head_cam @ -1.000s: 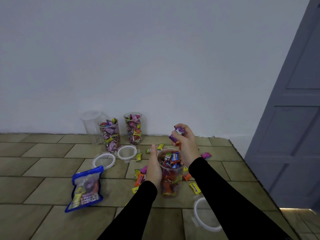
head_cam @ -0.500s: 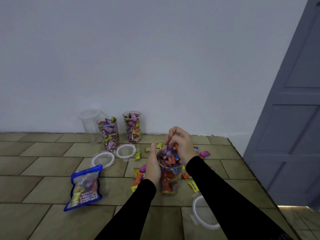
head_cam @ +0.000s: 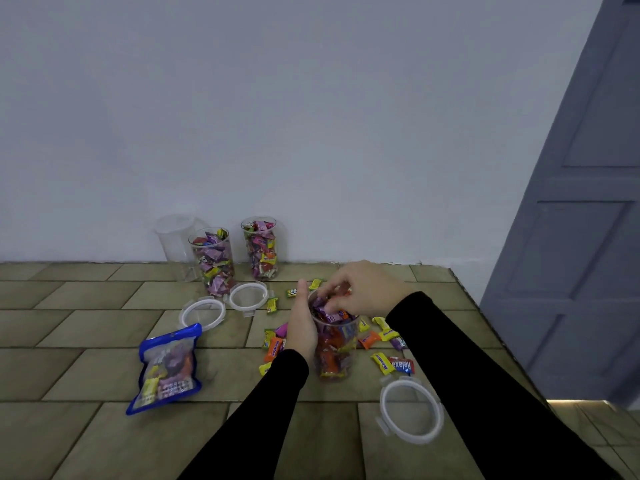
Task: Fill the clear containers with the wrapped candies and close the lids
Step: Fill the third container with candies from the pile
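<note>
Tall clear plastic container [head_cam: 335,351] upright on the tiled floor [head_cam: 86,358], mouth up, nearly full of wrapped candies [head_cam: 330,315], left hand [head_cam: 302,325] wrapped round its side, right hand [head_cam: 363,292] fingers curled into the mouth, touching the top candies.

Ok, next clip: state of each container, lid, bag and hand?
Clear container in the hands: upright, nearly full, lidless.
Two clear containers by the wall: full, lidless.
Empty clear container: upright, lidless.
Three white ring lids: flat on the floor.
Blue candy bag: lying flat.
Left hand: grips the container.
Right hand: fingertips in its mouth.
</note>
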`<control>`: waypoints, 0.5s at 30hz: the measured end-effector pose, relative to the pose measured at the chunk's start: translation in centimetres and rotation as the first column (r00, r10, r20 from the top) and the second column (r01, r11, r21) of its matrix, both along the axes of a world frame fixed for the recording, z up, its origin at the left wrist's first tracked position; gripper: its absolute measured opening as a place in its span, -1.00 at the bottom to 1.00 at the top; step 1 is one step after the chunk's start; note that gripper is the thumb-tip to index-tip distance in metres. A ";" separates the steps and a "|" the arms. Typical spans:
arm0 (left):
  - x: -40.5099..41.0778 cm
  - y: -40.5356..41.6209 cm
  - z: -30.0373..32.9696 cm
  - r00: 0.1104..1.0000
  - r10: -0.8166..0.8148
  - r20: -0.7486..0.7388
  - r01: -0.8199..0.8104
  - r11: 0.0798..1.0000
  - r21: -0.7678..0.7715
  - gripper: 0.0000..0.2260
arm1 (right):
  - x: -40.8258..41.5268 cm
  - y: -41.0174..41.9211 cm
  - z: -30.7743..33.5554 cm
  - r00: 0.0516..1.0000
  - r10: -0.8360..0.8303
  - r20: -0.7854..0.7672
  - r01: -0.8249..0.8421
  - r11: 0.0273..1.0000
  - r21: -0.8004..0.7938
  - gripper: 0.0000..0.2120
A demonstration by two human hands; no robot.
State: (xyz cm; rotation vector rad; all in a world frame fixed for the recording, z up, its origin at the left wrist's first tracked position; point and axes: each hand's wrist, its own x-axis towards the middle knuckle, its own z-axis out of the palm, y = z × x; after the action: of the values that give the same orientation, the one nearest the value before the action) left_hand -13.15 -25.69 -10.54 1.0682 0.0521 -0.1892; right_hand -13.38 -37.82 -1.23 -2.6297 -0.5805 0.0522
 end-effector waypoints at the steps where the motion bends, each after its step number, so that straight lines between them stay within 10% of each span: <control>1: 0.0 0.0 0.0 1.000 0.014 -0.001 -0.014 1.000 0.009 -0.41 | -0.2 0.4 0.2 1.000 0.010 0.004 -0.009 0.994 -0.112 -0.76; 15: 0.3 0.0 -0.1 0.999 0.052 0.014 -0.053 0.997 0.051 -0.45 | 0.2 2.4 -0.6 0.998 -0.021 -0.061 0.005 0.966 -0.259 -0.81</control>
State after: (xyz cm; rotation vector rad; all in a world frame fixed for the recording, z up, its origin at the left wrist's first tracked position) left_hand -12.89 -25.65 -10.66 1.1183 0.0736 -0.1343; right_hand -13.15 -35.41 -1.85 -2.8718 -0.5679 0.2210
